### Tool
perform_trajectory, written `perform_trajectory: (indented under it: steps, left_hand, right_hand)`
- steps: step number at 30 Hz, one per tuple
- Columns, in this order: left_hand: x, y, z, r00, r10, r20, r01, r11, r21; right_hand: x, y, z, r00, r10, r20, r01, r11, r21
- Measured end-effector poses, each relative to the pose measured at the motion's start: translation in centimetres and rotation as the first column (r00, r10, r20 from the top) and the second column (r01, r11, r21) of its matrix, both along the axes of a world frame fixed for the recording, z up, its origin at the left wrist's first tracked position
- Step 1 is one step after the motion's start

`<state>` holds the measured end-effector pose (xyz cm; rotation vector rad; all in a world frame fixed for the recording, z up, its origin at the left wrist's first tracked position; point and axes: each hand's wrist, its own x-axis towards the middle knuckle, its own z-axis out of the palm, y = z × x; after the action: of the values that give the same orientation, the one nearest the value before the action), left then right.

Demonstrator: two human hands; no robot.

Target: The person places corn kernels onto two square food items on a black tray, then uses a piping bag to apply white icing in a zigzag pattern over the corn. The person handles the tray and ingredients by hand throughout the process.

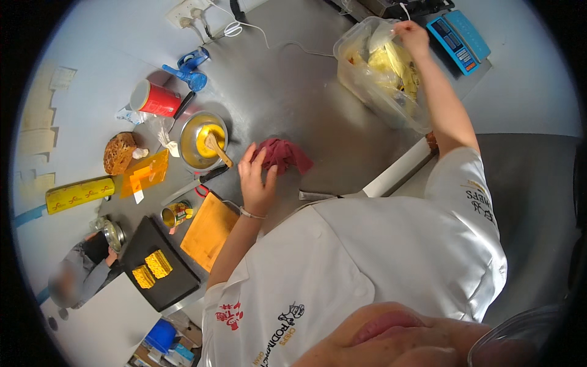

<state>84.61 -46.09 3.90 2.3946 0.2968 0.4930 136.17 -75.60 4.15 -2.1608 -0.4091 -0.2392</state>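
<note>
My left hand (255,186) is over the steel worktop with its fingers spread, the fingertips at the edge of a crumpled dark red cloth (284,156). Whether they touch the cloth, I cannot tell. Just left of that hand stands a steel bowl (185,144) of yellow stuff, with a wooden-handled utensil (218,150) leaning out over its rim. At the far right my right hand (413,38) reaches over a clear plastic bin (367,92). Its fingers are closed on a whitish, see-through plastic bag (383,37). Yellow packages (394,64) lie inside the bin.
A blue scale (458,41) is right of the bin. Leftward are a red tub (160,100), a brown loaf (119,153), a knife (213,174), an open can (176,214), an orange board (208,231) and yellow blocks (159,263) on a black tray (160,293). Another person (85,269) works at lower left.
</note>
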Motion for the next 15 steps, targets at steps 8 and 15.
perform_trajectory:
  steps: [8, 15]
  left_hand:
    - [-2.5, -1.9, 3.5, 0.981, -0.024, 0.192, 0.03, 0.999, -0.027]
    - [-8.5, -3.6, 15.9, 0.933, -0.016, 0.359, 0.183, 0.88, -0.437]
  right_hand:
    - [-21.6, 5.6, 27.3, 0.884, 0.432, -0.179, -0.291, 0.808, 0.513]
    - [-38.6, 14.0, 27.9, 0.397, 0.867, -0.3, -0.707, 0.498, 0.502]
